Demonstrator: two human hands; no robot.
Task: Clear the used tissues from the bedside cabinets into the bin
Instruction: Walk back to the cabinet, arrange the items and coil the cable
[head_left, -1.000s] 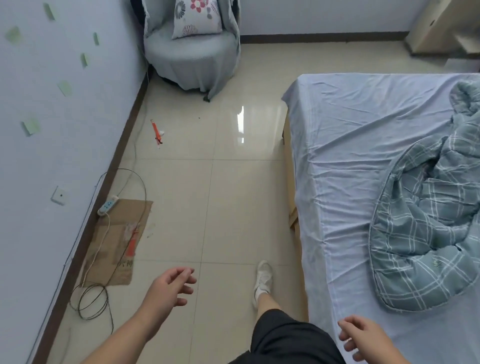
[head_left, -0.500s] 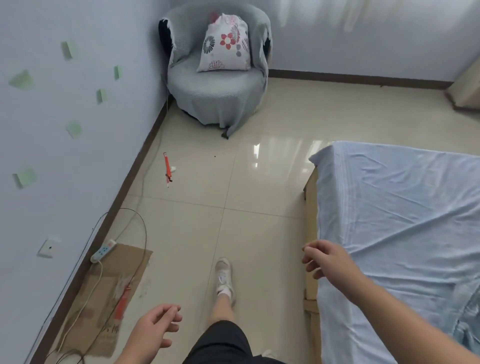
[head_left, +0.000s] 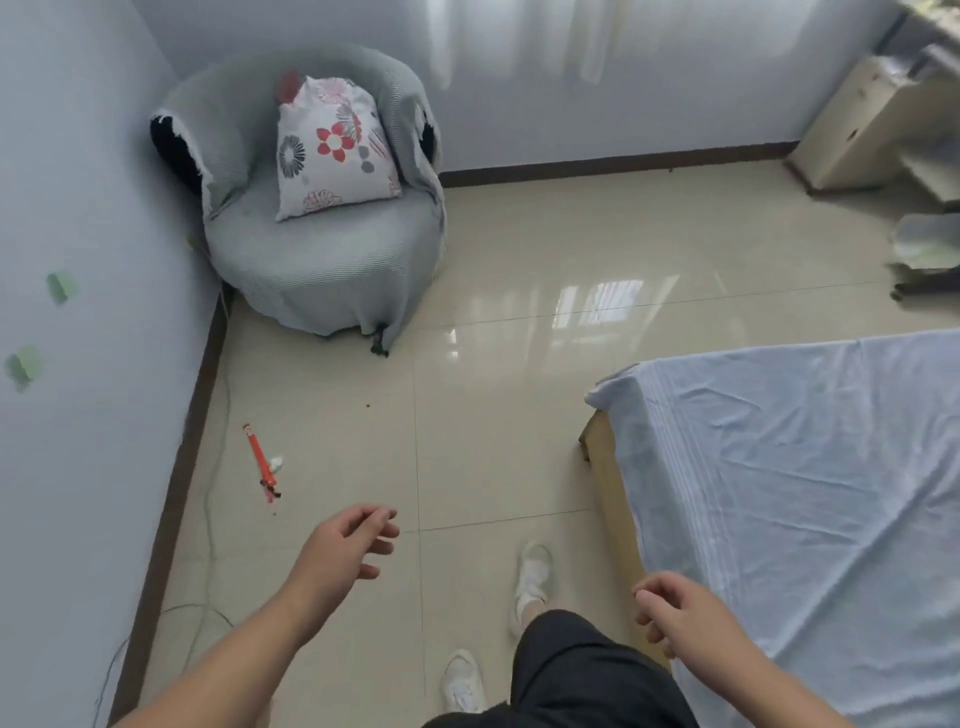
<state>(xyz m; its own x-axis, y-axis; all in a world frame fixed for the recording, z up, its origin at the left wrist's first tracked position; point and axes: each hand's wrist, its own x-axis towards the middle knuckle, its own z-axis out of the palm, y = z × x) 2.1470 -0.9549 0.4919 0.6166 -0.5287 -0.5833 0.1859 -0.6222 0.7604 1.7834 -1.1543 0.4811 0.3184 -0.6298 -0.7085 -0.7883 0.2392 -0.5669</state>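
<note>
No bedside cabinet, tissue on a cabinet or bin shows in the head view. My left hand (head_left: 345, 545) hangs over the tiled floor with loosely curled fingers and holds nothing. My right hand (head_left: 675, 610) hovers beside the near corner of the bed (head_left: 789, 467), fingers loosely bent and empty. A small white scrap (head_left: 275, 461) lies on the floor next to an orange stick-like object (head_left: 258, 457); I cannot tell whether the scrap is a tissue.
A grey covered armchair (head_left: 322, 260) with a floral cushion (head_left: 332, 148) fills the far left corner. Cream furniture (head_left: 857, 130) stands at the far right. A thin cable (head_left: 210, 519) runs along the left wall. My feet in white shoes stand between wall and bed.
The view has swung forward and right, and the armchair is closer. My left hand rose into the middle of the view. My right hand dropped back toward the bed's near edge.
</note>
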